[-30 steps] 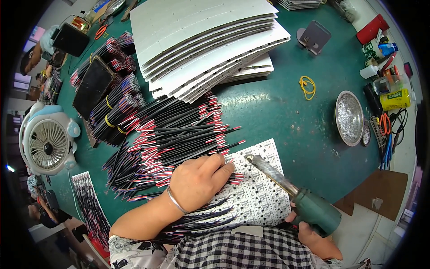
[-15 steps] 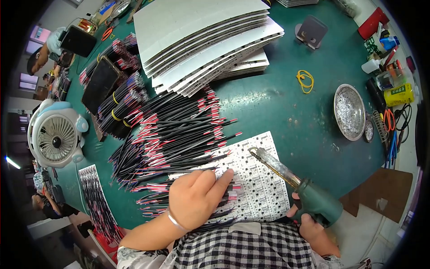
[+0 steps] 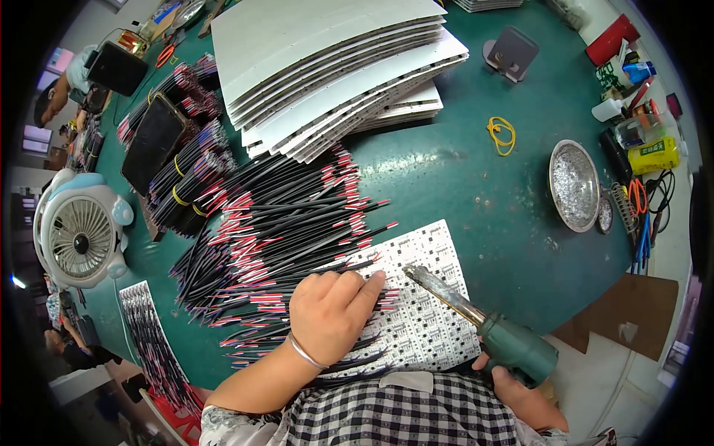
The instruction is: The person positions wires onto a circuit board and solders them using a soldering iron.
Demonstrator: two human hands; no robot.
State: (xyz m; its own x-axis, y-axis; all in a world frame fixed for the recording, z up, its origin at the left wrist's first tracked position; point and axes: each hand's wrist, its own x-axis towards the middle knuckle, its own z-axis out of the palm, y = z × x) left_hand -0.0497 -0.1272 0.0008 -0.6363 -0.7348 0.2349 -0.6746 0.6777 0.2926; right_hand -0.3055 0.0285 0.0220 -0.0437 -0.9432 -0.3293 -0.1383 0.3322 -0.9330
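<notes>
My left hand [image 3: 331, 312] is closed over the wires, its index finger reaching out across a white circuit board panel [image 3: 428, 327]. Whatever lies under its fingertips is hidden. Black wires [image 3: 297, 223] with red and white ends spread in a thick layer beside and under this hand, several running onto the panel. In my right hand [image 3: 513, 379] is a soldering iron [image 3: 520, 346] with a green body. Its metal tip points left over the panel's upper part, a short way from my left index finger. Whether the tip touches the panel I cannot tell.
A tall stack of white panels [image 3: 327, 52] stands at the back. Bundled wires [image 3: 190, 175] and a dark phone [image 3: 154, 141] lie left, near a fan [image 3: 80, 241]. On the right are a metal bowl [image 3: 574, 186], a yellow cord loop [image 3: 501, 136] and a grey stand [image 3: 512, 53].
The soldering iron's tip has come down and left over the panel, nearer my left hand. My left hand has shifted slightly up. The whole view has moved a little.
</notes>
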